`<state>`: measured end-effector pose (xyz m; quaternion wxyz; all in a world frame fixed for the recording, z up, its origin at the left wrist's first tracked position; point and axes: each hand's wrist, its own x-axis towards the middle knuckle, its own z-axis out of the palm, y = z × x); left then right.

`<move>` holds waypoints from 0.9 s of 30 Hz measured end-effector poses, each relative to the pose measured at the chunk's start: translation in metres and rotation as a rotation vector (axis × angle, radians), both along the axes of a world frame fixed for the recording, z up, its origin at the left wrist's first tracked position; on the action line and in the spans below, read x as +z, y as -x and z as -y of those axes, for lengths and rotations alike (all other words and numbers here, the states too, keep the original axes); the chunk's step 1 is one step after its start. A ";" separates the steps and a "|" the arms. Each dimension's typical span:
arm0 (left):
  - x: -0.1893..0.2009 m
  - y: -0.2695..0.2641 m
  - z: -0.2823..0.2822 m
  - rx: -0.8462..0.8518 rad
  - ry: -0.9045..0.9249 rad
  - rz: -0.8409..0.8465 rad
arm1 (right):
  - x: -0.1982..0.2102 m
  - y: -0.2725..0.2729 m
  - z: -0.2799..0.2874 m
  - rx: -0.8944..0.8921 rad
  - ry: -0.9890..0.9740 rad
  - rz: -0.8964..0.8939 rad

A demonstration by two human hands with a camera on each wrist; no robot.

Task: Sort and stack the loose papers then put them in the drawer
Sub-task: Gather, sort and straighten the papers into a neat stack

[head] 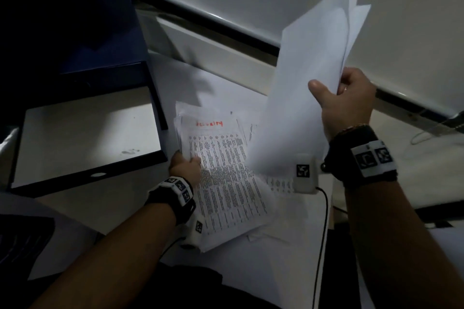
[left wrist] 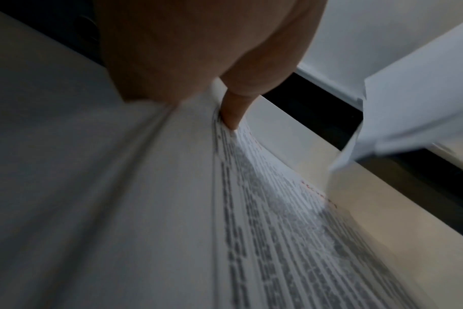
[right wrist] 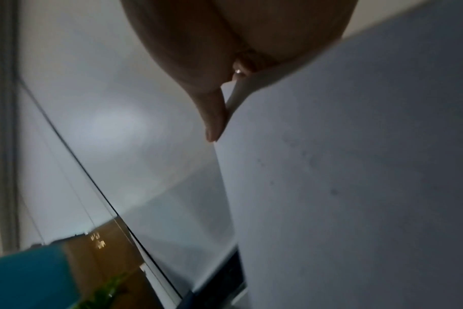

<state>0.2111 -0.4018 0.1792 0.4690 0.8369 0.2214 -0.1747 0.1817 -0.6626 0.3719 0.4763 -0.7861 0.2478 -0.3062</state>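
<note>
A pile of printed papers (head: 226, 178) lies on the white desk; the top sheet has a red heading and columns of text. My left hand (head: 184, 164) pinches the pile's left edge, thumb on top (left wrist: 233, 113), fingers under the sheets (left wrist: 265, 209). My right hand (head: 344, 98) grips a bundle of blank white sheets (head: 311, 83) and holds it raised above the pile's right side, tilted up toward the wall. In the right wrist view the thumb presses on those sheets (right wrist: 344, 188). The open dark drawer (head: 88, 133) with a pale bottom sits left of the pile.
A dark blue cabinet (head: 75, 20) stands behind the drawer. A white board (head: 213, 45) leans at the desk's back edge under the wall. A black cable (head: 324, 221) runs down the desk's front right. More loose sheets (head: 268, 236) stick out under the pile.
</note>
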 end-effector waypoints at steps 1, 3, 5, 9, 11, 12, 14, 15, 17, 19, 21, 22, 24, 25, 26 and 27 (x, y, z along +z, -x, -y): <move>-0.002 -0.001 0.001 -0.027 0.000 -0.026 | 0.002 0.002 0.000 0.012 -0.002 0.008; -0.005 -0.002 0.000 -0.048 0.018 -0.056 | -0.005 0.007 0.002 0.048 -0.040 -0.005; -0.005 -0.001 -0.003 -0.036 0.074 -0.064 | -0.031 0.012 0.011 0.059 -0.060 -0.099; -0.008 0.003 -0.013 0.009 0.127 -0.065 | -0.117 0.010 0.025 0.052 -0.068 -0.464; -0.013 0.002 -0.015 0.037 0.144 -0.061 | -0.156 0.011 0.021 0.093 -0.063 -0.653; -0.016 0.002 -0.017 0.048 0.152 -0.063 | -0.173 0.012 0.018 0.113 -0.049 -0.715; -0.019 0.003 -0.018 0.045 0.165 -0.074 | -0.196 0.017 0.015 0.122 -0.071 -0.771; -0.021 0.003 -0.018 0.040 0.173 -0.077 | -0.201 0.019 0.013 0.101 -0.108 -0.787; -0.023 0.002 -0.019 0.051 0.190 -0.074 | -0.210 0.019 0.010 0.066 -0.142 -0.797; -0.022 0.002 -0.020 0.046 0.195 -0.077 | -0.212 0.016 0.001 0.072 -0.113 -0.799; -0.018 0.004 -0.019 0.025 0.192 -0.072 | -0.211 0.011 -0.012 0.101 -0.074 -0.802; -0.018 0.004 -0.019 -0.002 0.183 -0.074 | -0.211 0.009 -0.019 0.123 -0.041 -0.792; -0.020 0.007 -0.018 -0.070 0.139 -0.077 | -0.210 0.007 -0.031 0.184 0.047 -0.805; -0.021 0.008 -0.018 -0.091 0.113 -0.070 | -0.211 0.007 -0.034 0.191 0.085 -0.808; -0.023 0.009 -0.018 -0.098 0.097 -0.056 | -0.213 0.008 -0.034 0.182 0.122 -0.788; -0.025 0.009 -0.018 -0.097 0.089 -0.049 | -0.212 0.010 -0.031 0.130 0.143 -0.807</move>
